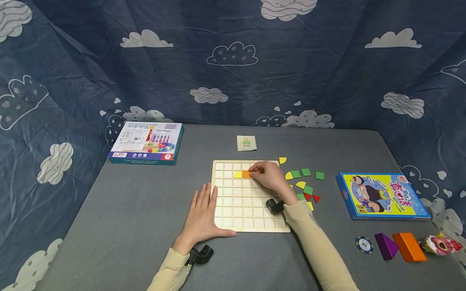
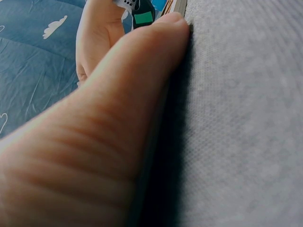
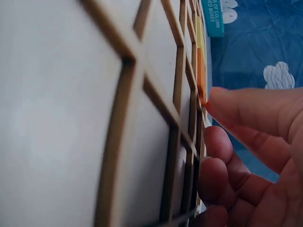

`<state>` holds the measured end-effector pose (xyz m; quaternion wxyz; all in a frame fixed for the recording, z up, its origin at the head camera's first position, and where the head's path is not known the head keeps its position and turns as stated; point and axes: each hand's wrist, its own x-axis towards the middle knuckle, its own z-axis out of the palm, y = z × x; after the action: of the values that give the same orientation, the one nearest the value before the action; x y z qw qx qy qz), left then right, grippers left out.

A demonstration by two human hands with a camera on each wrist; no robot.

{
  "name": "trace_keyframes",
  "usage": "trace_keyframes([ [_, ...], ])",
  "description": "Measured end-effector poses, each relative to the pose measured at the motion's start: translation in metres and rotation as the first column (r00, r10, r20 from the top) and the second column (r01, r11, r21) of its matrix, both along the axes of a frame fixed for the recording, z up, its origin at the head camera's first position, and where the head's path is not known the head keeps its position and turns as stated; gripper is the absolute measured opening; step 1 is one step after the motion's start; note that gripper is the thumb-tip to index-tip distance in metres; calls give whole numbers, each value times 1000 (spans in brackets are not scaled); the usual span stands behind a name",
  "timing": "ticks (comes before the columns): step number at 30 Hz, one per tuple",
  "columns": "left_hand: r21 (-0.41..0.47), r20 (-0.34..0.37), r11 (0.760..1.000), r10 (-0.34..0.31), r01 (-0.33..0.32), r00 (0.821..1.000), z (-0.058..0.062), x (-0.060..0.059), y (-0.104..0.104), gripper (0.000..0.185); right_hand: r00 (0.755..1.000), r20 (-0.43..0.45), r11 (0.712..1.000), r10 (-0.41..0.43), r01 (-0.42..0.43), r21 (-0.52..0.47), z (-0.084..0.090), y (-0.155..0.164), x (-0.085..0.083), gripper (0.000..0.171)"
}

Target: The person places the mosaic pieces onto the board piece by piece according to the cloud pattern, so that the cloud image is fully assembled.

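with the left hand (image 1: 202, 216) flat on the wooden grid board (image 1: 247, 226), the right hand (image 1: 268, 174) pinching the orange tile (image 1: 246, 174) should seat it squarely beside the yellow tile (image 1: 238, 174).

The side of the blue box (image 1: 145, 142) at the table's far left carries a line of white capitals, too small in the head view to read surely; the right wrist view shows "OF COLUMN" (image 3: 213, 16) on that edge. The poker chip (image 1: 364, 244) reads "50". The blue book (image 1: 382, 196) bears large red Chinese characters, illegible here.
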<state>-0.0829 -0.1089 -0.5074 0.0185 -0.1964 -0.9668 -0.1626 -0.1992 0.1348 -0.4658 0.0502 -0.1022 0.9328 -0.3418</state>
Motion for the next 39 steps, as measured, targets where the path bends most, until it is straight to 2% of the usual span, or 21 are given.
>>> trace_keyframes([
  [5,5,-12,1000,-1,1,1000,0,0,0,139,1000,-26,1000,6,-6,-6,5,11,5,12],
  [12,16,-21,1000,-4,4,1000,-1,0,0,139,999,-39,998,-29,27,-50,19,33,17,13],
  [20,43,-48,999,-13,15,999,-2,0,-1,137,997,-44,997,-71,71,2,26,72,30,15],
  [23,43,-37,999,-11,13,999,-2,0,-1,137,995,-46,995,-88,89,33,28,86,34,15],
  [29,40,-20,999,-7,8,1000,-1,0,-1,138,993,-21,990,-113,114,81,31,106,40,17],
  [36,21,2,1000,-5,5,1000,-1,-1,-1,138,990,70,985,-120,110,132,31,120,44,18],
  [39,23,-1,1000,-5,5,1000,-1,-1,-1,139,989,81,981,-123,108,163,29,124,45,20],
])
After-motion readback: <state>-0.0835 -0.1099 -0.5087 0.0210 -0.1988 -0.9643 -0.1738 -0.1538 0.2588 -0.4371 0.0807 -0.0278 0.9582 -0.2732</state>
